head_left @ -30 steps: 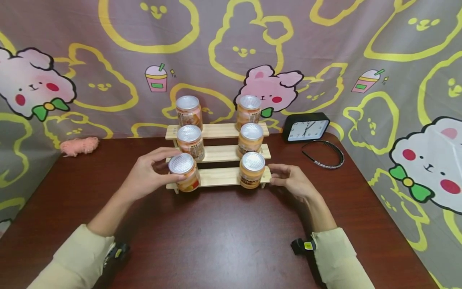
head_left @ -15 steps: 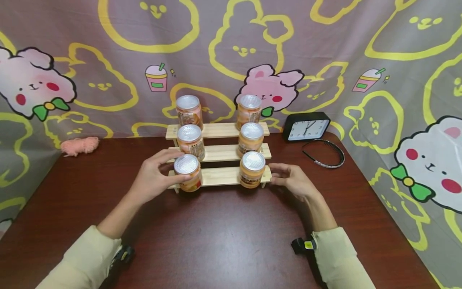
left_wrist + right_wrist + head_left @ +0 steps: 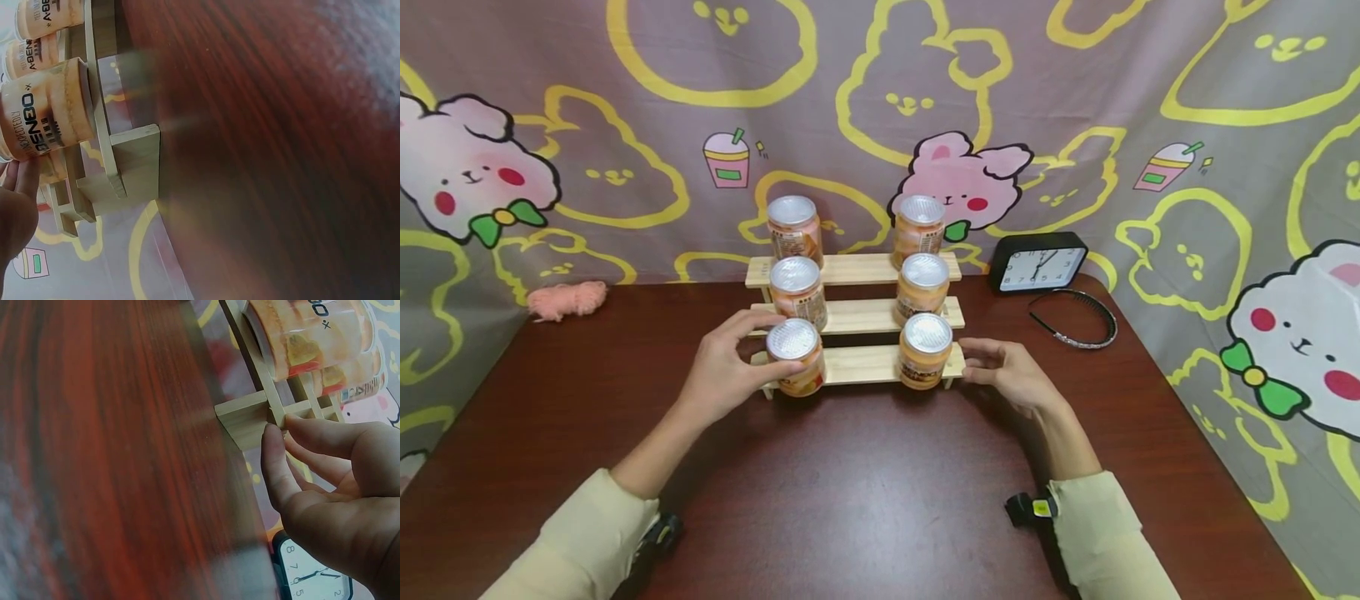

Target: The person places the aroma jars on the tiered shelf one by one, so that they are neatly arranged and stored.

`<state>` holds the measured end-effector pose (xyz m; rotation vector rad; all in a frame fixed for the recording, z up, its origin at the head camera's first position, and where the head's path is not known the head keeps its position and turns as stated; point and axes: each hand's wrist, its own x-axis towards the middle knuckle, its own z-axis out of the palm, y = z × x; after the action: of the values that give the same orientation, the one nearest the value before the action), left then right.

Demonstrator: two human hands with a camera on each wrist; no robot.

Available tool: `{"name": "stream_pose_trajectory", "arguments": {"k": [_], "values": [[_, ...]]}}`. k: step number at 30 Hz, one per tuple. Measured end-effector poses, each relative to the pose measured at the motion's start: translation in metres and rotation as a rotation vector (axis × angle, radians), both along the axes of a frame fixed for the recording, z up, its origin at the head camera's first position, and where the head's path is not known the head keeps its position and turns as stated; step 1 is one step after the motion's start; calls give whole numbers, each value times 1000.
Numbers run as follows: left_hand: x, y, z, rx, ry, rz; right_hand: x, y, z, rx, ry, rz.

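A three-step wooden display rack [image 3: 861, 364] stands on the table, holding several orange-labelled cans with silver lids, one at each end of every step. My left hand [image 3: 721, 371] grips the bottom-left can [image 3: 794, 340], thumb on its front and fingers at its far left side. In the left wrist view that can [image 3: 47, 112] sits upright at the bottom board, with fingertips [image 3: 25, 178] against it. My right hand [image 3: 1011, 379] pinches the bottom board's right end, close to the bottom-right can [image 3: 925, 354]. The right wrist view shows its thumb and forefinger meeting at the board's corner.
A black alarm clock [image 3: 1037, 262] and a headband [image 3: 1078, 321] lie at the back right of the dark wooden table [image 3: 880, 500]. Pink yarn [image 3: 567, 301] is at the back left. A patterned curtain [image 3: 820, 133] hangs right behind the rack.
My left hand has slid the bottom-left can a little to the right along the bottom step, inward from its end. My right hand has stayed at the rack's right end.
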<state>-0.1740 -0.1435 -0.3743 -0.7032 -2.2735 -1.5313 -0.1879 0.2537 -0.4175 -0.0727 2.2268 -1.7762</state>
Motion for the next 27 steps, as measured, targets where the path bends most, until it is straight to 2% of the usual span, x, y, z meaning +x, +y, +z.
{"name": "stream_pose_trajectory", "arguments": {"k": [4, 8, 21, 27], "values": [[0, 2, -1, -55, 33, 40, 0, 0, 1, 6, 1, 2], [-2, 4, -2, -65, 53, 44, 0, 2, 1, 4, 2, 10], [0, 9, -1, -39, 44, 23, -2, 1, 1, 11, 5, 9], [2, 6, -2, -37, 11, 19, -2, 0, 0, 44, 42, 23]]}}
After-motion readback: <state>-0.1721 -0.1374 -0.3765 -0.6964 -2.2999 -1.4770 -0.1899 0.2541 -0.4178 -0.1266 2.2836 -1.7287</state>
